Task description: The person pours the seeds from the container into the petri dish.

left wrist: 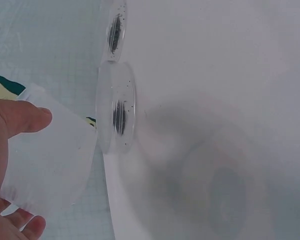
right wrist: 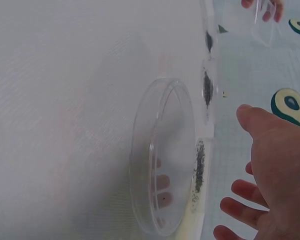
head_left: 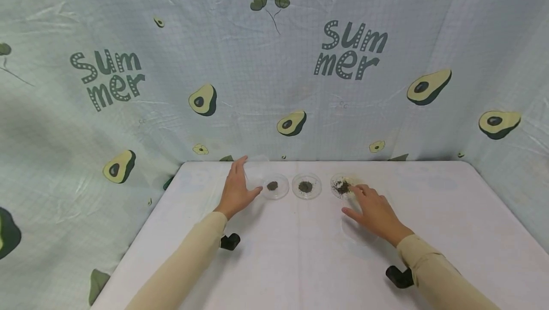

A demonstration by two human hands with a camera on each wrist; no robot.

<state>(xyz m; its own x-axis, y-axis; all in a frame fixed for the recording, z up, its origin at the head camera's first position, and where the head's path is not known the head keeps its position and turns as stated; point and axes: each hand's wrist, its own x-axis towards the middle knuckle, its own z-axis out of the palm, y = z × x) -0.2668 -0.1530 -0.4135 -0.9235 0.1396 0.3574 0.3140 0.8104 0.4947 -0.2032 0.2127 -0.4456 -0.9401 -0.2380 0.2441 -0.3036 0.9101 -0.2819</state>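
My left hand (head_left: 238, 191) holds a clear petri dish lid (left wrist: 55, 155) at its edges, thumb on one side and fingers on the other, raised beside the left petri dish (head_left: 280, 195). The middle petri dish (head_left: 317, 190) and the right petri dish (head_left: 336, 192) stand in a row with it, each containing a small heap of dark crumbly material (head_left: 305, 186). My right hand (head_left: 377, 212) hovers by the right dish with spread fingers and nothing in its grasp. Below that hand, another clear lid (right wrist: 142, 165) lies on the table.
The dishes stand near the back of the white-covered table (head_left: 274, 262). Behind it hangs a pale curtain (head_left: 240, 62) printed with avocados and lettering. Black wrist-worn pieces (head_left: 230, 242) stick out beneath both sleeves. Some dark specks are scattered around the heap in the right dish.
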